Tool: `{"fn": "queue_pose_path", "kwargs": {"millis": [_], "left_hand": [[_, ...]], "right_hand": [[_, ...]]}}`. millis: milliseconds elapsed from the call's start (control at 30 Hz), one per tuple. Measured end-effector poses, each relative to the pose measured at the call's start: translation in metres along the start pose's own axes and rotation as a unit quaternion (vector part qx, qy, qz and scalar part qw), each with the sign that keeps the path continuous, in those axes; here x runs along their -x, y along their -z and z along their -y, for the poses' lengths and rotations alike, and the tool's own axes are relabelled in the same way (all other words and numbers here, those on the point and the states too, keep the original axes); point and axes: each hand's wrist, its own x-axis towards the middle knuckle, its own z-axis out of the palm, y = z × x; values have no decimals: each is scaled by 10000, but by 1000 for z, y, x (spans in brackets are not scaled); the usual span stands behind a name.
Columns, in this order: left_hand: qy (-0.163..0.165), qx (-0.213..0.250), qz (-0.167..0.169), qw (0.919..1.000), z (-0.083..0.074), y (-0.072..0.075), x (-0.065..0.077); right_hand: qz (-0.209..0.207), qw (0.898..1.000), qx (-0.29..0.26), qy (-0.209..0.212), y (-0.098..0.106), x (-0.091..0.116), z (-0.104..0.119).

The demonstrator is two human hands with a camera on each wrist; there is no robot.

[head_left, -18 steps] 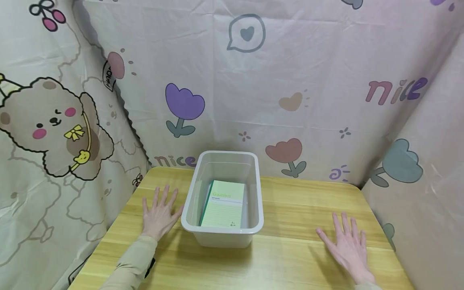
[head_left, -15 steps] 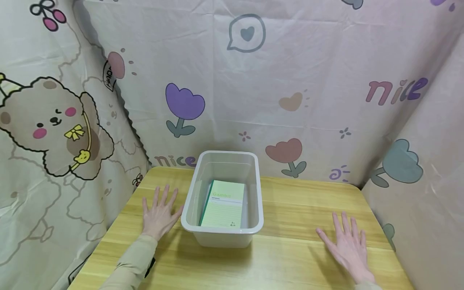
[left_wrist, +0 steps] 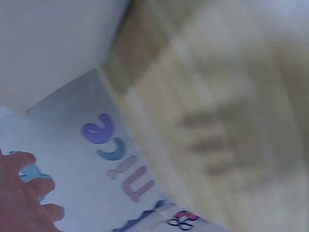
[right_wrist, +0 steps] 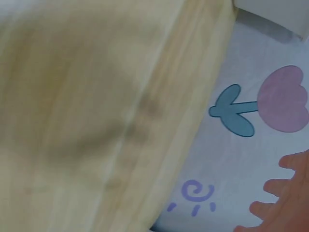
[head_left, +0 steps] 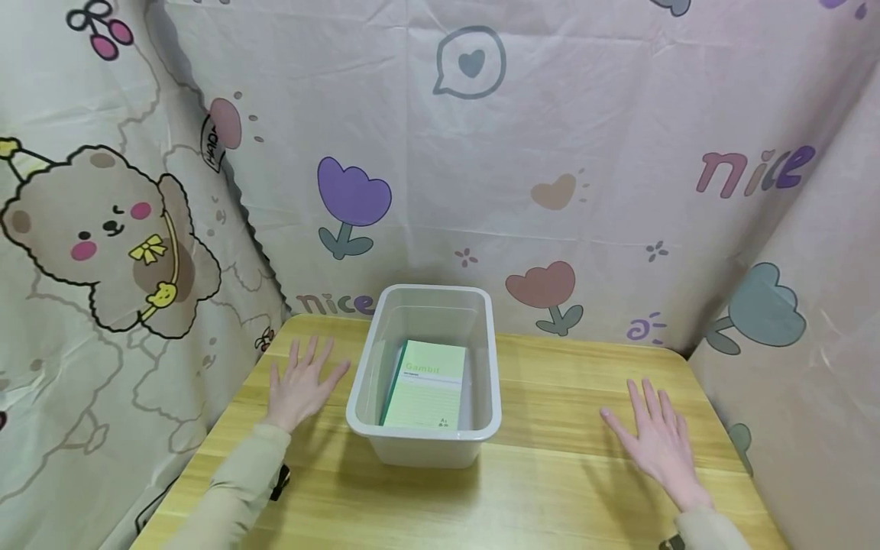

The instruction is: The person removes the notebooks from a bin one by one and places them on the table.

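Note:
A pale grey-white plastic bin (head_left: 429, 451) stands on the wooden table, left of the middle. Inside it lies a light green notebook (head_left: 426, 389) with "Gambit" on its cover and a dark green spine. My left hand (head_left: 300, 389) is just left of the bin, fingers spread, holding nothing; its fingertips also show in the left wrist view. Well to the right of the bin, my right hand (head_left: 660, 439) is spread too, with nothing in it. In the wrist views both hands appear lifted off the tabletop, casting shadows on it.
The wooden table (head_left: 550, 489) has rounded far corners. Behind it hangs a printed cloth (head_left: 619, 114) with tulips and hearts, close to the bin's far end. More cloth hangs along the left side (head_left: 55, 367) and the right side.
Both hands have risen slightly off the table and moved a little forward. The head view has shifted slightly. The bin and notebook stay in place.

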Motion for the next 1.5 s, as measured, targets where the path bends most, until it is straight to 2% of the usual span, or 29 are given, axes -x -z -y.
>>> {"fn": "queue_pose_path", "kwargs": {"millis": [200,333,400,500,600,767,933,1067,1300,1500], "left_hand": [[-118,318,205,9992,-17,25,-8],[-268,677,533,9959,-29,35,-12],[-363,998,782,9913,-34,37,-14],[-493,1573,1129,9798,-40,35,-16],[-645,1977,1267,9699,-44,31,-18],[-561,2574,1407,9544,-46,26,-18],[-274,2972,1540,9419,-49,25,-16],[-122,3150,1485,9373,-51,24,-17],[-265,3382,1415,9300,-52,24,-16],[-211,3511,1390,9257,-50,24,-13]], "right_hand": [[269,9991,-336,21,15,-13,6],[232,9985,-483,127,22,-20,12],[275,9972,-679,128,26,-23,15],[397,9932,-1089,123,30,-28,22],[541,9883,-1419,157,32,-31,30],[617,9850,-1585,287,31,-35,41],[635,9840,-1634,310,31,-36,48],[544,9847,-1627,310,30,-37,53],[468,9853,-1576,455,27,-38,62],[365,9848,-1561,669,28,-41,76]]}}
